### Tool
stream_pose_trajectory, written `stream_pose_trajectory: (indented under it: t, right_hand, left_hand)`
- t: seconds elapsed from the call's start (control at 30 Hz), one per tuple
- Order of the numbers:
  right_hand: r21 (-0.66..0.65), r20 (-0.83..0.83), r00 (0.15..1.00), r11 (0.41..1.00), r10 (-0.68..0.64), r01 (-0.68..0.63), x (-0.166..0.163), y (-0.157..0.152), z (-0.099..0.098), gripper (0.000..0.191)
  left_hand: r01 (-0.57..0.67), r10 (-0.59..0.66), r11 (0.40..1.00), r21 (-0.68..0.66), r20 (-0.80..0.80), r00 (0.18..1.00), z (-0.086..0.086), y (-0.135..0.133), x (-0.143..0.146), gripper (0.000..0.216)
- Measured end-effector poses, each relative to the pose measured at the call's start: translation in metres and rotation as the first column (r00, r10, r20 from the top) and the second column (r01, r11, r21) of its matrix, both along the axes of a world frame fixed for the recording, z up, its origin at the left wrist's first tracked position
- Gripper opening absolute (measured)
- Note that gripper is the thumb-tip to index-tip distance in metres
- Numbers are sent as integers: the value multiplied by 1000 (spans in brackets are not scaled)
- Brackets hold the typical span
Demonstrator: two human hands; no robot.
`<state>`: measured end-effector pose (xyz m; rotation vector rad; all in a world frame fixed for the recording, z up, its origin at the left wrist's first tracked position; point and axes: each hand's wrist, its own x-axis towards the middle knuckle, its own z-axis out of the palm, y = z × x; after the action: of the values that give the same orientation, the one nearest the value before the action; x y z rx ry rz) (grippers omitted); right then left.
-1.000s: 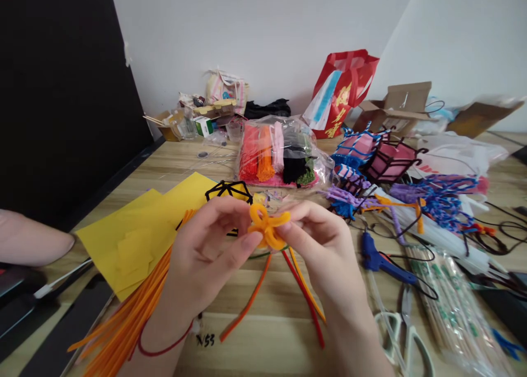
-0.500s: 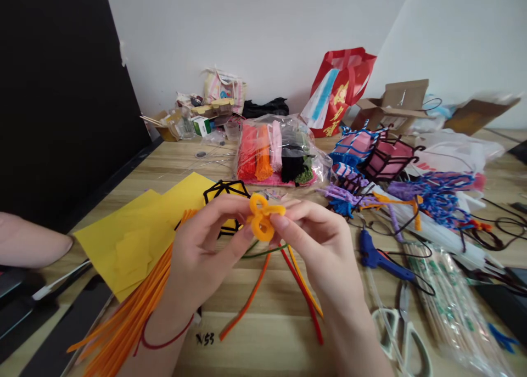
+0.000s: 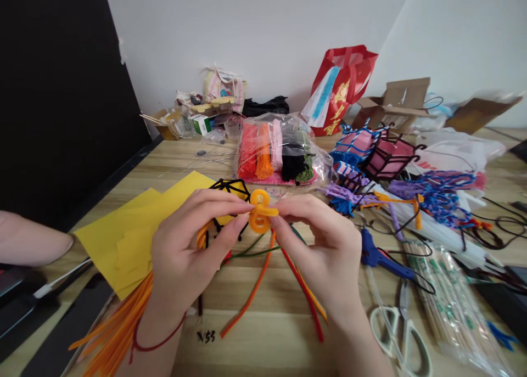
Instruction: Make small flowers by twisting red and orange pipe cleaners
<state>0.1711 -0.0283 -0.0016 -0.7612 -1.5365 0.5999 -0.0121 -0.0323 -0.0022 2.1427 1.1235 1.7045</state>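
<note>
Between my hands is a yellow-orange pipe cleaner (image 3: 259, 223) bent into several small loops, held above the table. My left hand (image 3: 201, 245) pinches its left side with thumb and fingertips. My right hand (image 3: 319, 245) pinches the loop that points right. Below lie an orange pipe cleaner (image 3: 253, 297), a red pipe cleaner (image 3: 308, 300) and green stems (image 3: 255, 252). Behind my left hand stands a black-edged lantern frame (image 3: 233, 187) with yellow panels, partly hidden. A bundle of orange pipe cleaners (image 3: 119, 327) passes under my left wrist.
Yellow sheets (image 3: 168, 201) lie at left, near another person's arm (image 3: 33, 240). On the right are a blue glue gun (image 3: 382, 259), scissors (image 3: 411, 333) and bagged sticks (image 3: 453, 300). Farther back sit bagged pipe cleaner bundles (image 3: 284, 149), pink lanterns (image 3: 389, 156) and a red bag (image 3: 343, 86).
The looped pipe cleaner has turned, so its loops now sit one above the other with one pointing right. My left hand has shifted left and my grip has spread to its two sides.
</note>
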Motion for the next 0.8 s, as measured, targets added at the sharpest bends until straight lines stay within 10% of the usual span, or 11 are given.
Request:
stream_pose_trajectory:
  t: [0.23,0.57,0.8]
  right_hand:
    - [245,219,975,970,-44,-11,3,7,-3,17]
    - [-159,-76,984,972,159,-170,1,4,-4,6]
    - [-64,-21,996,994,82,-83,3,6,-6,11]
  left_hand:
    - [32,-16,987,-155,100,995,-3,6,1,15]
    - [100,-55,960,-262,172,983,3,2,6,11]
    - [60,-38,985,-162,133,990,-2,0,10,13]
